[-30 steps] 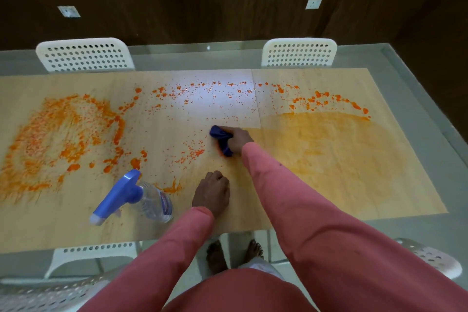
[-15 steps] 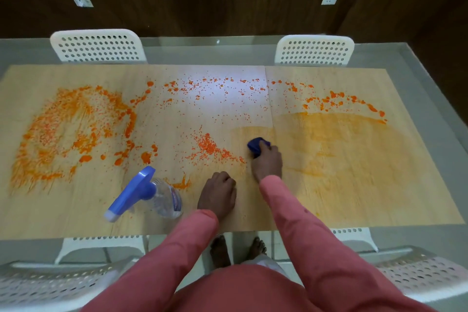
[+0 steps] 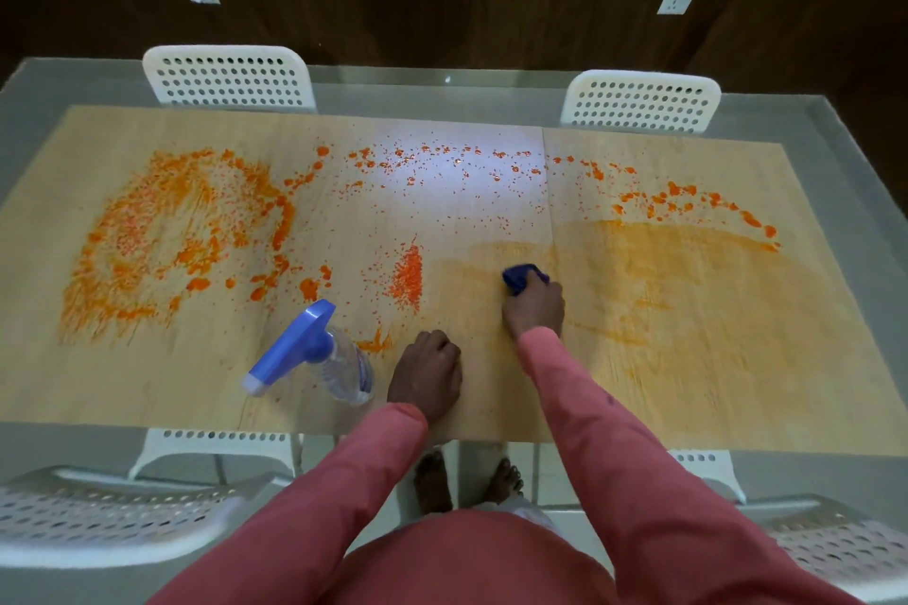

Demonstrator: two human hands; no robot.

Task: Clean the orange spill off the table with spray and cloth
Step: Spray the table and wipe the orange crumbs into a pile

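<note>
- Orange spill (image 3: 186, 236) across the wooden table surface (image 3: 737, 388): heaviest at centre left of frame, a dotted band along the upper middle, a small dense patch just left of centre.
- Right half of frame reduced to a thin orange film (wiped but smeared, by the look of it); a line of droplets left along its upper edge.
- Judged under half done: left patch and upper band untouched.
- Blue cloth (image 3: 522, 277) bunched under the right hand (image 3: 534, 305), fingers curled round it, pressed to the surface at frame centre.
- Left hand (image 3: 426, 371) fisted, holding nothing, resting near the lower edge.
- Spray bottle (image 3: 314, 354) just left of that hand, lying tilted; clear body, liquid level not readable.
</note>
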